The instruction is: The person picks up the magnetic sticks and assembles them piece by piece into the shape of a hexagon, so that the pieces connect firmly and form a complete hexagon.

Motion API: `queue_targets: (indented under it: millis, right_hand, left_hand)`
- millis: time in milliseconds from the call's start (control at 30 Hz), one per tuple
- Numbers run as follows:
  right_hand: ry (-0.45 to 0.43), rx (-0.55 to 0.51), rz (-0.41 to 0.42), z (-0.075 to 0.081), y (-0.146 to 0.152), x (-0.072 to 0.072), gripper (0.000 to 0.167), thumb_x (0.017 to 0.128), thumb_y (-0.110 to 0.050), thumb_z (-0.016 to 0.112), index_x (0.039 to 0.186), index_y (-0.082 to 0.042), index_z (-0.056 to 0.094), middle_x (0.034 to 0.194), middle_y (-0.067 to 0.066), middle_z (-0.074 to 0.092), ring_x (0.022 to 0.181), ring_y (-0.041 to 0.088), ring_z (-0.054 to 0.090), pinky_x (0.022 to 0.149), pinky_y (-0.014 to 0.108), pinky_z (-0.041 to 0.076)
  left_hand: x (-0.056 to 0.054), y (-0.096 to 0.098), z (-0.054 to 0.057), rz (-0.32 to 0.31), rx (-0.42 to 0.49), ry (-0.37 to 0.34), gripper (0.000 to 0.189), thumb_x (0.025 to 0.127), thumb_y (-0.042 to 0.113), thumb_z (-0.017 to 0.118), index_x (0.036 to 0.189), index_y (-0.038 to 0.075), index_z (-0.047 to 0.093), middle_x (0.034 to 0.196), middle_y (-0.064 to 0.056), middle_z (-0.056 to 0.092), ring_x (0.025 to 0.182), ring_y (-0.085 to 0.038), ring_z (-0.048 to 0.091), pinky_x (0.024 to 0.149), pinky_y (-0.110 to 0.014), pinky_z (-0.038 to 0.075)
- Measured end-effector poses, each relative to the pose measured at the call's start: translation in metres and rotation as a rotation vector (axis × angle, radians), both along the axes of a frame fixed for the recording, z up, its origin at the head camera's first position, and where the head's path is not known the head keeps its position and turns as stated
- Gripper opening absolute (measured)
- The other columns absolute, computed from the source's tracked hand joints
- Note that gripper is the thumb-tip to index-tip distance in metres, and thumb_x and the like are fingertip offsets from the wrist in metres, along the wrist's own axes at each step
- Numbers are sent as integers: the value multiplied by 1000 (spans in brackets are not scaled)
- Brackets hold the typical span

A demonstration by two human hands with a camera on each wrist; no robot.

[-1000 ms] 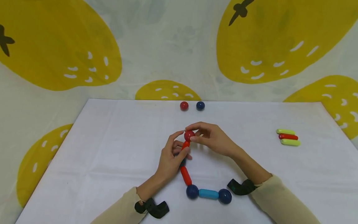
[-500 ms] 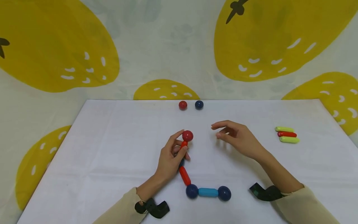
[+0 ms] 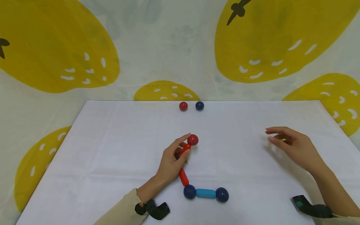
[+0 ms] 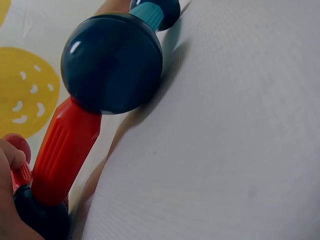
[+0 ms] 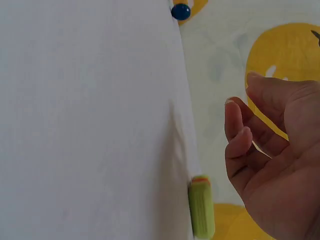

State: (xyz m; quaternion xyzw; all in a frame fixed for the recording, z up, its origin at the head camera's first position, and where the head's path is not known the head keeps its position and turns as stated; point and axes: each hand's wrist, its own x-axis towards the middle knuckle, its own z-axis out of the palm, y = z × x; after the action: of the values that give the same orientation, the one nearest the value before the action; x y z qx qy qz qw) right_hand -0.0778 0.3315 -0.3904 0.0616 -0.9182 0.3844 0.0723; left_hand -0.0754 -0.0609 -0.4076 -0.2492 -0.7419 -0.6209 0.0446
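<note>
My left hand (image 3: 170, 159) grips the upper red rod (image 3: 184, 150) of a toy chain of rods and balls, its index fingertip at the red ball (image 3: 192, 139) on the end. Below, a dark blue ball, mostly covered by the hand, joins to a lower red rod (image 3: 184, 177). From there the chain bends right through a dark blue ball (image 3: 189, 191), a light blue rod (image 3: 206, 193) and another dark blue ball (image 3: 222, 194). My right hand (image 3: 295, 145) hovers over the table's right side, fingers loosely bent and holding nothing. Near it, the right wrist view shows a yellow-green rod (image 5: 201, 210).
A loose red ball (image 3: 183, 106) and a loose dark blue ball (image 3: 199, 106) sit at the far edge of the white table (image 3: 126, 131). Behind it hangs a cloth (image 3: 168, 47) with a yellow fruit print. Each wrist carries a black camera mount (image 3: 312, 207).
My right hand has let go of the red end ball and moved far right, now hiding the loose rods there in the head view. The held chain has shifted slightly.
</note>
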Motion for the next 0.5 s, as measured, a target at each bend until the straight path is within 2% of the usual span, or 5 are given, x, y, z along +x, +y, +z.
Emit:
queue_targets:
  millis: [100, 200, 367, 500]
  right_hand:
    - [-15, 32, -70, -4, 20, 7, 31, 89, -19, 70, 120, -15, 65, 104, -8, 67, 78, 3, 59, 65, 10, 42]
    - [-36, 61, -136, -7, 37, 13, 33, 88, -23, 71, 119, -16, 64, 106, -15, 64, 79, -4, 55, 62, 10, 42]
    - [-120, 130, -234, -15, 58, 19, 40, 86, -32, 72, 122, -16, 61, 96, -8, 58, 71, -6, 53, 56, 13, 42]
    - [-162, 153, -261, -23, 64, 18, 46, 85, -37, 73, 122, -13, 59, 87, 1, 58, 70, -5, 51, 55, 15, 41]
  left_hand:
    - [0, 1, 0, -1, 3, 15, 44, 90, -9, 57, 133, 0, 52, 100, -19, 58, 55, -32, 55, 54, -27, 48]
    - [0, 1, 1, 1, 4, 9, 43, 90, -9, 58, 132, 0, 53, 100, -19, 58, 55, -32, 56, 54, -28, 48]
    - [1, 1, 0, -8, 4, -27, 43, 91, -7, 58, 133, 1, 53, 100, -18, 58, 56, -32, 57, 55, -27, 47]
    - [2, 0, 1, -12, 5, -44, 44, 90, -7, 58, 133, 1, 52, 100, -19, 57, 56, -32, 57, 55, -26, 46]
